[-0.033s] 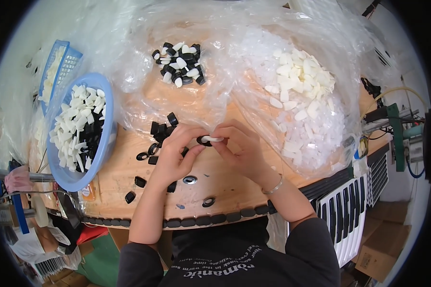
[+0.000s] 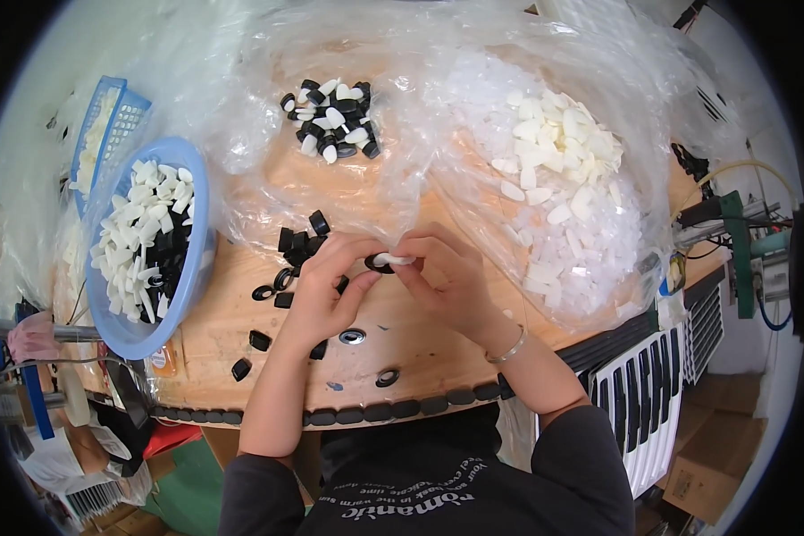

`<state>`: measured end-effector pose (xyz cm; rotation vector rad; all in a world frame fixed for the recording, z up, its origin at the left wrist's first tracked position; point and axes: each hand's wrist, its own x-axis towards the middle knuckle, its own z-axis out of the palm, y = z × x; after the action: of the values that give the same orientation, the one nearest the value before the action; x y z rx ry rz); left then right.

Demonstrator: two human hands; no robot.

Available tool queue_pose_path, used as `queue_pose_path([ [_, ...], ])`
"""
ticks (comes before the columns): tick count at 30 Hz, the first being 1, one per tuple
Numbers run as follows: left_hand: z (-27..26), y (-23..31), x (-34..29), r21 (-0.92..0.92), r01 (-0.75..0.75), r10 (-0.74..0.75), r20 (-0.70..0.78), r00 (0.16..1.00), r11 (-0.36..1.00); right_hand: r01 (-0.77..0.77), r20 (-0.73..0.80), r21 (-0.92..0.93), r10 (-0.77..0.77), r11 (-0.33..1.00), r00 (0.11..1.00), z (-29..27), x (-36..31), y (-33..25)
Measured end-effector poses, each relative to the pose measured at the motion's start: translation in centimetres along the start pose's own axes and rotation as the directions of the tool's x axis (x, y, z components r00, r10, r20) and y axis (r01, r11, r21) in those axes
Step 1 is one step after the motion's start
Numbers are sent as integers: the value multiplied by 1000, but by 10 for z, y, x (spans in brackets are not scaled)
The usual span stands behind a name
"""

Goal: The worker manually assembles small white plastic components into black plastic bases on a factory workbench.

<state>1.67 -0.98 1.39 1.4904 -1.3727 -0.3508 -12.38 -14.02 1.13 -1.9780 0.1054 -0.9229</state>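
1. One pinch from left hand (image 2: 335, 270) on black ring (image 2: 372, 264), one from right hand (image 2: 445, 279) on white piece (image 2: 397, 259), right of blue tub (image 2: 127, 338).
2. Not clear whether joined yet.
3. Maybe done: black-and-white heap (image 2: 335, 118), farther back, right of tub.
4. Maybe left: loose black parts (image 2: 286, 239), just right of tub; cream pieces (image 2: 563, 138), far right.
5. Maybe in the way: crinkly plastic (image 2: 268, 196) on desk (image 2: 438, 344), right of tub.

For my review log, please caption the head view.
Left hand and right hand hold a black ring and a white piece together above a wooden table.
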Motion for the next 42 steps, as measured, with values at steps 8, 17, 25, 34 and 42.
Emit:
queue_pose_path([
  [8, 5, 1, -2, -10, 23, -23, -65, 998, 1000, 95, 74, -90, -89, 991, 993, -5, 0, 2],
  [17, 28, -5, -12, -650, 103, -322, -227, 919, 753, -227, 157, 333, 183, 915, 970, 6, -7, 17],
  [25, 31, 1, -11, -557, 76, -248, -241, 938, 827, -339, 159, 572, 305, 747, 939, 14, -10, 18],
  [34, 34, -1, -15, -444, 174, -268, -158, 951, 879, -307, 9, 592, 375, 745, 927, 22, -10, 7],
  [42, 34, 4, -10, -573, 132, -313, -230, 921, 809, -277, -37, 439, 325, 855, 945, 13, -6, 2],
])
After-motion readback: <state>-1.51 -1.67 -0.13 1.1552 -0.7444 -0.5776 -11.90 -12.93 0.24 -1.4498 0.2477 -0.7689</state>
